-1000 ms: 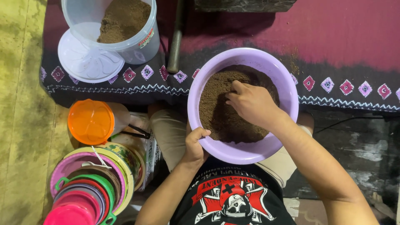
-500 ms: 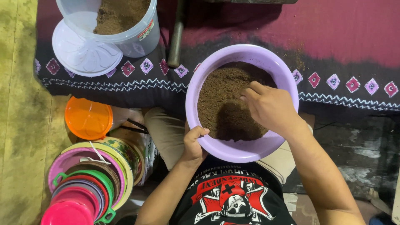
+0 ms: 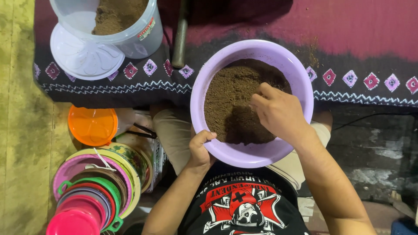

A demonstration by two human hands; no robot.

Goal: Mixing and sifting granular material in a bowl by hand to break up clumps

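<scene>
Brown powder (image 3: 230, 93): it fills the bottom of the purple bowl, dry and fine, with a darker shadowed part under the right hand.
Purple bowl (image 3: 244, 159): round plastic, it rests on the person's lap, the far rim just at the edge of the patterned cloth.
Right hand (image 3: 278, 113): inside the bowl, fingers bent down into the powder; whether they pinch any powder I cannot tell.
Left hand (image 3: 200, 150): it grasps the near left rim of the bowl, thumb hooked over the edge.
Patterned cloth (image 3: 348, 48): dark red and black with small diamond shapes, spread beyond the bowl.
White bucket (image 3: 139, 35): on the cloth at upper left, it holds the same brown powder; a white lid (image 3: 85, 56) lies just beside it.
Orange lid (image 3: 92, 125): on the floor at the left.
Stack of coloured bowls (image 3: 91, 196): near the left knee.
</scene>
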